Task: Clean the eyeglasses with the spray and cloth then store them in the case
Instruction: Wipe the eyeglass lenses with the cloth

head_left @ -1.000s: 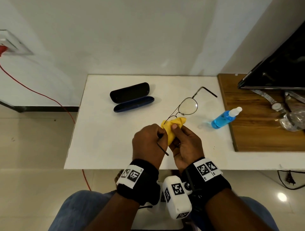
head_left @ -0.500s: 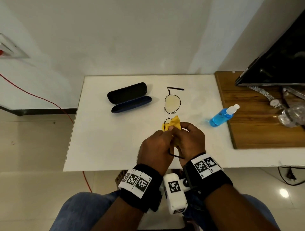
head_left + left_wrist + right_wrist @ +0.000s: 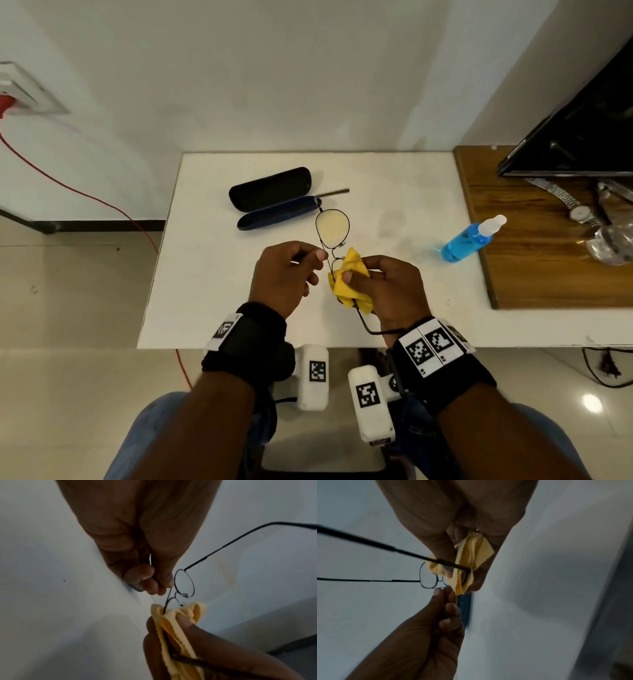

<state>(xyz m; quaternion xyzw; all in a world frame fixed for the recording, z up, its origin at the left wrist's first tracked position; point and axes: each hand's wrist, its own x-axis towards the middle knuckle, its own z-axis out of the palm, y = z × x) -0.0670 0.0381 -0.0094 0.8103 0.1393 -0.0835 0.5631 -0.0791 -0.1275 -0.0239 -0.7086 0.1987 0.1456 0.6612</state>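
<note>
1. The left hand (image 3: 284, 274) pinches the eyeglasses (image 3: 332, 229) at the frame beside the bridge.
2. The right hand (image 3: 390, 287) grips the yellow cloth (image 3: 349, 281) folded around the near lens.
3. The open case (image 3: 274, 198) lies on the table (image 3: 205, 274), far left of the hands.
4. The spray bottle (image 3: 469, 238) lies far right.

White table (image 3: 212, 308) against pale wall (image 3: 274, 68), wooden desk (image 3: 534, 274) alongside, glossy tiled floor (image 3: 68, 342).
</note>
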